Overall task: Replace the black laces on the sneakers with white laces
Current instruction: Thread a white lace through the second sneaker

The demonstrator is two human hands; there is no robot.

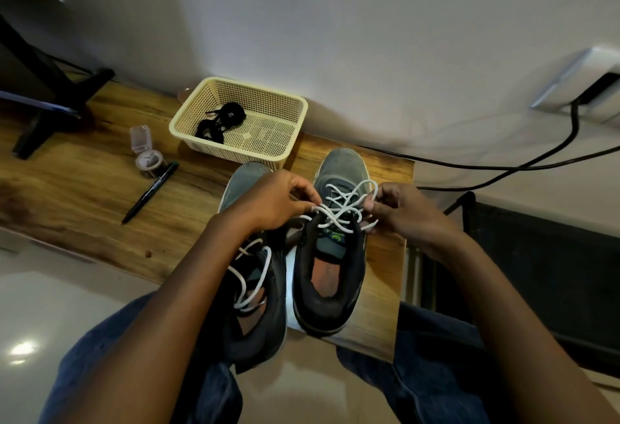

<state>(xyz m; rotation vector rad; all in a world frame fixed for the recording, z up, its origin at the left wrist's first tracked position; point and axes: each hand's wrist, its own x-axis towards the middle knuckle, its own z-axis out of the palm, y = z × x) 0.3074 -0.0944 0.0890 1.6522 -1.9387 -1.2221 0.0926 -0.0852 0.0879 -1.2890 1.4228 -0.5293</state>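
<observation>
- Head view: two grey sneakers side by side on the wooden surface (pixel 100 188), toes toward the far wall.
- Right sneaker (pixel 330 269): white lace (pixel 342 205) criss-crossed over its tongue, ends loose.
- Left hand (pixel 268 202): fingers curled, pinching the white lace at the left side of the right sneaker's eyelets.
- Right hand (pixel 399 209): fingers pinching a loop of the same lace at the right side.
- Left sneaker (pixel 248 289): partly under the left forearm; a second white lace (pixel 255 276) lies loose across its opening.
- Black laces (pixel 218 123): bundled in the cream basket (pixel 295 118), just beyond the sneakers.
- Left of the basket: a small clear container (pixel 146 151), a black pen (pixel 151 192) near it.
</observation>
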